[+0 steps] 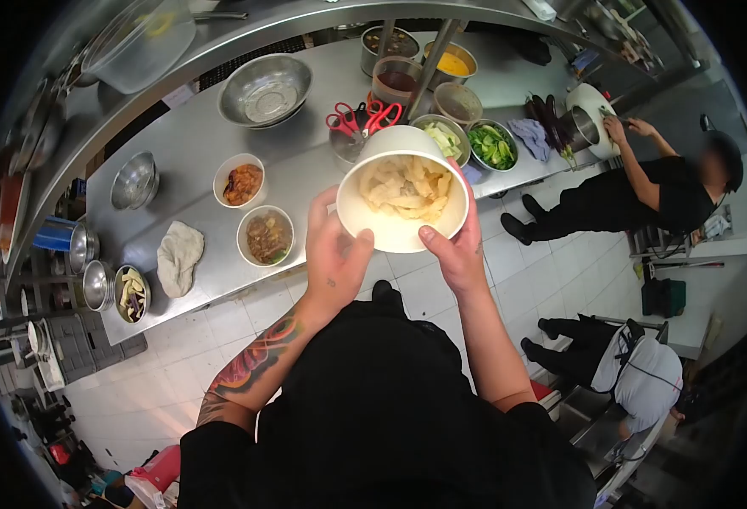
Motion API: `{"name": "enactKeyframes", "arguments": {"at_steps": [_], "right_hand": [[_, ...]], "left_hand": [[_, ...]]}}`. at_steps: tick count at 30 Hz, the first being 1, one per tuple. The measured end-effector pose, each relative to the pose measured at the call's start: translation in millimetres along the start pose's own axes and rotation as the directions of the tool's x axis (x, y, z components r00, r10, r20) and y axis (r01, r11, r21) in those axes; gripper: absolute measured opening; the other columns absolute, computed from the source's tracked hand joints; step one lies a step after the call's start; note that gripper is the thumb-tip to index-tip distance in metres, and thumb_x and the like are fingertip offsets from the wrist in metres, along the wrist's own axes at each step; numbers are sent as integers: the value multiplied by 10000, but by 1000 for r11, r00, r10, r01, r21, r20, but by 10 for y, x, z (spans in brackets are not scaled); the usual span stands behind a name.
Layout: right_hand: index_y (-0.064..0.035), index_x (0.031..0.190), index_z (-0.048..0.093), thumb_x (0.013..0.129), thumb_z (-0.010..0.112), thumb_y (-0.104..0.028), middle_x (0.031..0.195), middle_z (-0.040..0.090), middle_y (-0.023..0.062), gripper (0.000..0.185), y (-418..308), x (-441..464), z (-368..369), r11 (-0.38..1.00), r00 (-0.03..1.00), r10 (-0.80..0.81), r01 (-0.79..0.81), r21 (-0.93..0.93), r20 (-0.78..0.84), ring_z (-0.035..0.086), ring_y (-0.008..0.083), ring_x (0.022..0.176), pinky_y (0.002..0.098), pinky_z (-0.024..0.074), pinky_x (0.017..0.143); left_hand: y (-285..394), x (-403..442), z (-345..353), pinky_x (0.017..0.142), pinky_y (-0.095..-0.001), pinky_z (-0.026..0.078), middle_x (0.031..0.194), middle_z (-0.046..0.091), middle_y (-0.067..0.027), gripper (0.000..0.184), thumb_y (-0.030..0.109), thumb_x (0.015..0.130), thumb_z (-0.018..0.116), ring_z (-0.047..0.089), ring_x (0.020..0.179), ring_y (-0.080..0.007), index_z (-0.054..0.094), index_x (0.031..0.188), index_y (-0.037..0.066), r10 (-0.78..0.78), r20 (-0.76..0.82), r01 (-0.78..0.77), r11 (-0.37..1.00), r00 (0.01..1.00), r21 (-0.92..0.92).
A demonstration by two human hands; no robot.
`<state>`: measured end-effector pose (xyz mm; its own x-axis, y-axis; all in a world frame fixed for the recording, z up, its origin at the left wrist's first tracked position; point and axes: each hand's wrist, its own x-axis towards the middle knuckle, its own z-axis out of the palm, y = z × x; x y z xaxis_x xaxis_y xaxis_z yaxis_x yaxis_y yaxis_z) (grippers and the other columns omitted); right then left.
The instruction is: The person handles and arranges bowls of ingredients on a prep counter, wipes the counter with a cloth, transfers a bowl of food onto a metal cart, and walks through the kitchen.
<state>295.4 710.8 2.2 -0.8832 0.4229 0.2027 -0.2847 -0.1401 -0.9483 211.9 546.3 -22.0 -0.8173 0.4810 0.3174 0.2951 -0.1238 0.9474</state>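
Between both palms I hold a white takeaway bowl (401,142), its mouth tilted toward me. Pale yellow strips of food (407,187) lie inside it; I cannot tell what they are. My left hand (336,246) wraps the left side, thumb at the near rim. On the opposite side my right hand (458,250) grips it, also with its thumb at the rim. Left of the held bowl, two similar bowls stand on the steel counter (191,182): one with reddish-brown food (243,184), the other with brown food and a bit of green (266,236).
Red-handled scissors (350,123) stand in a container behind the bowl. Nearby are cut greens (492,146), a large steel bowl (265,89) and a cloth (180,258). A steel shelf (306,25) overhangs the counter. One co-worker (628,195) stands at right, another (645,373) lower right.
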Motion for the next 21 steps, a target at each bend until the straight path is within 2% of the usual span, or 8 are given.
{"name": "enactKeyframes", "arguments": {"at_steps": [2,4,5,7,11,12,16,21], "right_hand": [[-57,1511,193,755,720,-71,1462,358,153,922,-53,-5,50,998,999,-37,38,-51,20,398,269,1331,409,358,1082],[-35,1494,239,741,732,-69,1448,372,152,901,-160,-40,110,986,995,-95,99,-130,37,423,249,1302,393,410,1040],[-35,1494,239,741,732,-69,1448,372,152,901,-137,-47,126,987,995,-88,93,-129,44,423,249,1302,393,410,1040],[-25,1479,282,735,746,-85,1418,394,139,880,-85,-63,143,950,992,-130,124,-285,-1,466,230,1243,378,457,993],[-24,1468,313,741,737,-70,1365,425,117,842,-44,-47,215,976,993,-116,107,-192,-36,511,215,1171,370,476,967],[-8,1467,302,755,733,-81,1380,436,138,836,-11,-67,209,948,989,-150,140,-287,-15,516,219,1176,367,464,982],[16,1469,280,784,724,-118,1396,435,163,828,18,-102,199,980,998,-69,66,-189,-11,493,230,1231,356,417,1029],[27,1466,281,810,706,-159,1432,409,171,804,59,-99,141,991,997,-70,71,-109,14,453,249,1287,374,348,1085]], "left_hand": [[-7,-40,-63,985,-371,401,1232,511,-185,312,88,888,552,489,1181,-273,543,1174,-34,29,-5,-29,999,1000,18],[-98,-28,-136,950,-389,449,1215,524,-174,381,179,930,547,512,1165,-247,489,1245,-28,-156,35,160,945,987,-285],[-101,-21,-158,950,-389,449,1215,524,-174,381,179,930,547,512,1165,-247,489,1245,-28,-162,27,162,945,987,-285],[-53,-3,-178,934,-375,466,1224,532,-148,441,269,967,517,536,1132,-216,452,1284,-30,-417,136,418,721,899,-553],[-111,-20,-213,950,-312,428,1227,548,-133,446,304,982,498,546,1098,-178,462,1284,-22,-321,84,325,843,943,-429],[-97,-40,-190,952,-311,413,1190,564,-128,439,312,983,496,544,1082,-172,475,1270,-20,-349,56,334,821,935,-464],[-138,-91,-265,980,-316,387,1221,537,-127,452,314,987,487,502,1146,-175,442,1296,-12,-366,67,362,851,928,-381],[-42,-124,-265,1061,-361,319,1361,406,-121,621,352,955,535,374,1295,-202,261,1401,20,-308,213,371,668,927,-645]]}}
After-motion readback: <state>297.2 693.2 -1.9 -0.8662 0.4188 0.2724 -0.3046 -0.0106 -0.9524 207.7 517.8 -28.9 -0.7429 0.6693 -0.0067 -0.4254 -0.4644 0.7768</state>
